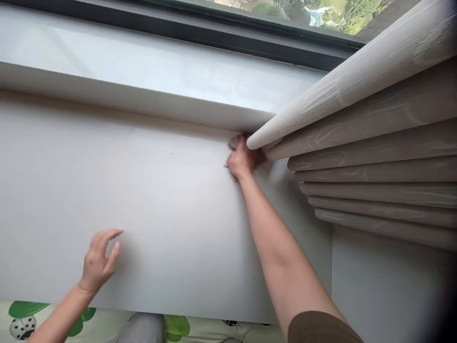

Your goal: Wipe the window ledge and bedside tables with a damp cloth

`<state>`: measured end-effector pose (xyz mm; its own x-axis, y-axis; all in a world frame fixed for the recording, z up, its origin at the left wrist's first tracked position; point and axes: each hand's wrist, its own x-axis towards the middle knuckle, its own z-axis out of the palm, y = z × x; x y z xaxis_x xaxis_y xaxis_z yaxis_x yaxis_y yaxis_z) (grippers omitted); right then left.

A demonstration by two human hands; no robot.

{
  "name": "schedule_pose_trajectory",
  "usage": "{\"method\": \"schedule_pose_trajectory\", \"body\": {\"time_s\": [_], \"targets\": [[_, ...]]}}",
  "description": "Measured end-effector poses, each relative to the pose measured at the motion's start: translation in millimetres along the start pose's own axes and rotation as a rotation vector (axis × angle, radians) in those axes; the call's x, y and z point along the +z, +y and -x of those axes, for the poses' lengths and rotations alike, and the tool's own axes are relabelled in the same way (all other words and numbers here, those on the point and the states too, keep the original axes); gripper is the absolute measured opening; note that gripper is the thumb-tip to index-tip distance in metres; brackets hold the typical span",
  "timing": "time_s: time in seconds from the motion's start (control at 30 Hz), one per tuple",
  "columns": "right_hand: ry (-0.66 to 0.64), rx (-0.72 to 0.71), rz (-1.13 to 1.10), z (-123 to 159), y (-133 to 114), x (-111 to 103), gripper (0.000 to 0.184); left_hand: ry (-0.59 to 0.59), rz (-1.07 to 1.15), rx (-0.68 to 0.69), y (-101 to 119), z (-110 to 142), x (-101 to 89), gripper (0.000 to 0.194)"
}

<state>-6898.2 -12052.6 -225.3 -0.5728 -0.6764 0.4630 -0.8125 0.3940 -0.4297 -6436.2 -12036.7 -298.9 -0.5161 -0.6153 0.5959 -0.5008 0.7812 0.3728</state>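
Observation:
My right hand (pixel 243 159) reaches to the far right of the white window ledge (pixel 160 200), by the hanging curtain. It presses a dark, crumpled cloth (pixel 233 142) onto the ledge, close to the step below the window. The curtain's edge covers part of the fingers, and motion blurs the rest. My left hand (pixel 100 259) hovers over the near left of the ledge with nothing in it, thumb and fingers apart. A few tiny dark specks dot the ledge between the two hands.
A pleated grey curtain (pixel 357 143) hangs on the right, overlapping the ledge's corner. Along the back run a raised white sill (pixel 143 62) and a dark window frame (pixel 178 35). At the near edge lies bedding (pixel 200 328) with green leaf and ladybird prints.

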Motion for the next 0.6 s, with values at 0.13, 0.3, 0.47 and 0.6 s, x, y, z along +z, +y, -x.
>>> {"method": "schedule_pose_trajectory", "body": {"time_s": [0.13,0.3,0.47,0.6], "targets": [[-0.231,-0.298,-0.029,6,-89,64,0.063,0.012,-0.08,-0.039,-22,-29,41.1,0.013],[-0.507,-0.541,-0.388,-3,-145,116,0.051,-0.117,0.044,0.09,-8,-52,144.7,0.008],[-0.34,0.048,-1.001,-24,-30,56,0.056,-0.077,0.036,0.214,0,-85,215.9,0.009],[0.01,0.344,-1.032,6,90,-15,0.05,-0.037,0.027,0.285,13,-100,241.6,0.007]]}}
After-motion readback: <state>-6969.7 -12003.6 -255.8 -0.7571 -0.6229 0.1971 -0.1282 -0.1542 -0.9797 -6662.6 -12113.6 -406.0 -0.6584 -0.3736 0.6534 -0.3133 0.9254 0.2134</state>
